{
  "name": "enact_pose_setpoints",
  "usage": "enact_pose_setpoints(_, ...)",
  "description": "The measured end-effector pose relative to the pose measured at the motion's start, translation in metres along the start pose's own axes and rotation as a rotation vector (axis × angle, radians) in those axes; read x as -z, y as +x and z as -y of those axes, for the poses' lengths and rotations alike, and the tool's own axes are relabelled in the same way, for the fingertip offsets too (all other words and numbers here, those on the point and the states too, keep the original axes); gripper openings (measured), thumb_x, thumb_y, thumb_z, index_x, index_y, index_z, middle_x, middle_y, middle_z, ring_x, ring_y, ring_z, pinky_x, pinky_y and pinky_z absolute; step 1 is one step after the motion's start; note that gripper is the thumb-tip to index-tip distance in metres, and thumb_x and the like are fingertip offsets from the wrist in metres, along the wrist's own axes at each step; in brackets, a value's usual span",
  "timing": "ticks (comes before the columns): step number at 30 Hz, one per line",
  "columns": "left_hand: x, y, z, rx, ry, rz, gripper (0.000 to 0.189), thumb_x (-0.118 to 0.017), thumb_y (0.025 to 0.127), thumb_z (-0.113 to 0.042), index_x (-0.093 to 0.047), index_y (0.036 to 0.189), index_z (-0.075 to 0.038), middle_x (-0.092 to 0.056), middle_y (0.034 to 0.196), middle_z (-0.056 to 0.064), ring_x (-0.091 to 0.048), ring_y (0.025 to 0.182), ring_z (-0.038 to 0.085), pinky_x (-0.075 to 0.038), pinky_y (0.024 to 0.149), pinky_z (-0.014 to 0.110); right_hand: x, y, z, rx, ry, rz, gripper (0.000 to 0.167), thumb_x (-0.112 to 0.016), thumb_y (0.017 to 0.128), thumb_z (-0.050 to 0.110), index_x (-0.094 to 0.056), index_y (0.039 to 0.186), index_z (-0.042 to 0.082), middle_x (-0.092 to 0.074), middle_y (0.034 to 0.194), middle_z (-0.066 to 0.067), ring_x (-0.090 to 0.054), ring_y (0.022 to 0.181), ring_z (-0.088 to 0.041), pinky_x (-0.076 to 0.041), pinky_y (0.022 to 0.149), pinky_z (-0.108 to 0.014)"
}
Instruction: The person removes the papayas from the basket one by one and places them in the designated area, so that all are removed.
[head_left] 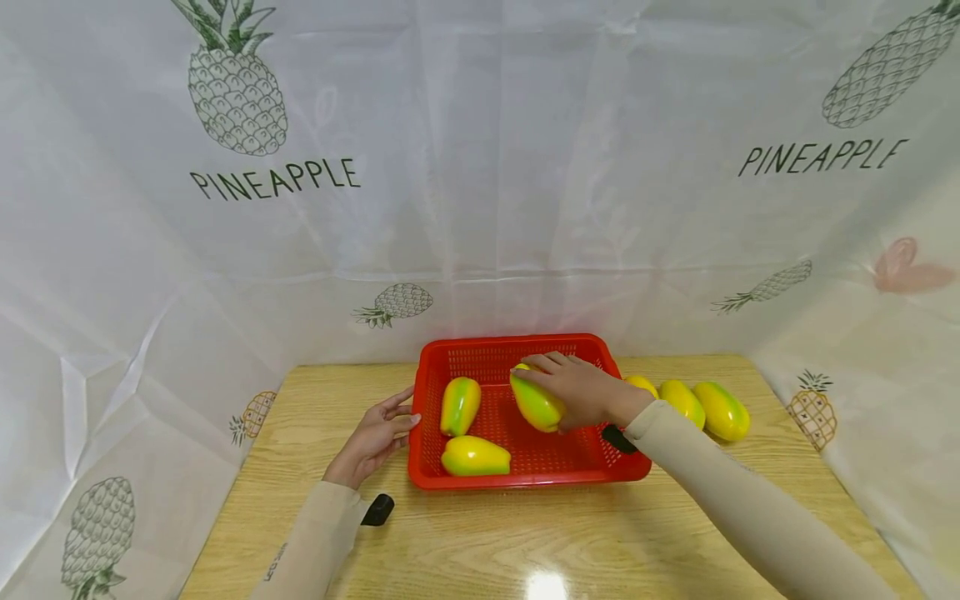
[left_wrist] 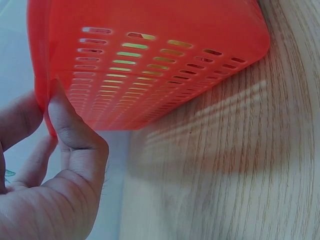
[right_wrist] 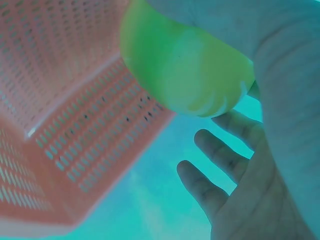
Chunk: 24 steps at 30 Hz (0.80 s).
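Observation:
A red plastic basket [head_left: 525, 482] with slotted walls stands on the wooden table. My left hand [head_left: 378, 437] pinches its left rim between thumb and fingers; the left wrist view shows the thumb [left_wrist: 75, 125] pressed on the rim from outside. Inside the basket, my right hand [head_left: 585, 387] grips a yellow-green papaya [head_left: 536, 404] from above and the right. In the right wrist view this papaya [right_wrist: 185, 65] tilts near the basket wall [right_wrist: 100, 120]. Two more papayas lie in the basket's left part: one upright [head_left: 460, 406], the other sideways [head_left: 476, 457] along the front wall.
To the right of the basket, several papayas [head_left: 722, 411] lie in a row on the table [head_left: 465, 542], partly behind the right forearm. White cloth [head_left: 480, 208] printed with pineapples hangs behind the table and at both sides.

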<state>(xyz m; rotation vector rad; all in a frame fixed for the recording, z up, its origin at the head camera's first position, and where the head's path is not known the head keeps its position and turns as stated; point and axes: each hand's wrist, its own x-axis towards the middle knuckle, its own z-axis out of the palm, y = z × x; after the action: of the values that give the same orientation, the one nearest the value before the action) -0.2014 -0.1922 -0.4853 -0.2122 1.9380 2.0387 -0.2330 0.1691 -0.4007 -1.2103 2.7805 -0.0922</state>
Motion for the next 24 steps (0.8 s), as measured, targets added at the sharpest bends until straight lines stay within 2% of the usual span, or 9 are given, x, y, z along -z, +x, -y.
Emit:
enact_pose_setpoints(9,0.001,0.000,0.001,0.008,0.002,-0.002,0.064,-0.062,0.105,0.001,-0.042,0.164,-0.014,-0.052,0.134,0.017,-0.063,0.089,0.013,-0.057,0.075,0.024,0.012,-0.030,-0.013,-0.002,0.032,-0.146,0.105,-0.101,0.070,0.021,-0.045,0.158,0.013,-0.046,0.157,-0.015,-0.044,0.139,-0.039,-0.045,0.109,-0.062)
enact_pose_setpoints(16,0.000,0.001,0.001,0.007,0.001,-0.007,0.064,-0.061,0.105,0.001,-0.042,0.164,-0.014,-0.053,0.133,0.016,-0.062,0.088,0.013,-0.057,0.074,0.024,0.019,-0.055,-0.024,-0.010,0.070,-0.235,0.106,-0.101,0.069,0.013,-0.045,0.159,0.011,-0.046,0.156,-0.017,-0.045,0.138,-0.043,-0.054,0.101,-0.059)
enact_pose_setpoints(24,0.000,0.001,0.001,0.003,0.003,-0.004,0.064,-0.061,0.105,0.001,-0.042,0.163,-0.013,-0.052,0.133,0.016,-0.063,0.088,0.012,-0.057,0.074,0.023,0.021,-0.082,-0.036,-0.025,0.053,-0.284,0.108,-0.102,0.068,0.015,-0.043,0.158,0.007,-0.042,0.158,-0.020,-0.045,0.137,-0.048,-0.049,0.104,-0.065)
